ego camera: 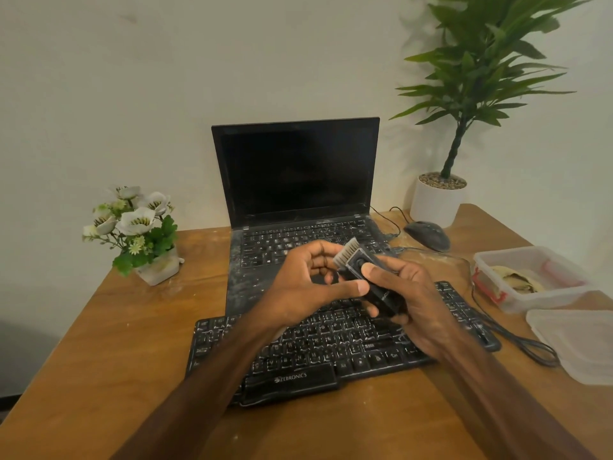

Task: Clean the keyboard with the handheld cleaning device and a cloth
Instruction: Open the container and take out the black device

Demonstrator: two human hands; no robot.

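Head view: the right hand (414, 293) grasps the device (368, 277) round its body, thumb on the round button, bristles (345, 254) pointing far-left. It is held in the air above the dusty keyboard (331, 346), which lies on the near table (116, 327). The left hand (305, 280) has its thumb against the device's side and its fingers curled by the bristles; I cannot tell if they grip. The step looks like readying the device. Best to turn the bristles down, then sweep along the key rows, pushing dust one way.

Cleaning device (355, 264) above dusty keyboard (331, 343)
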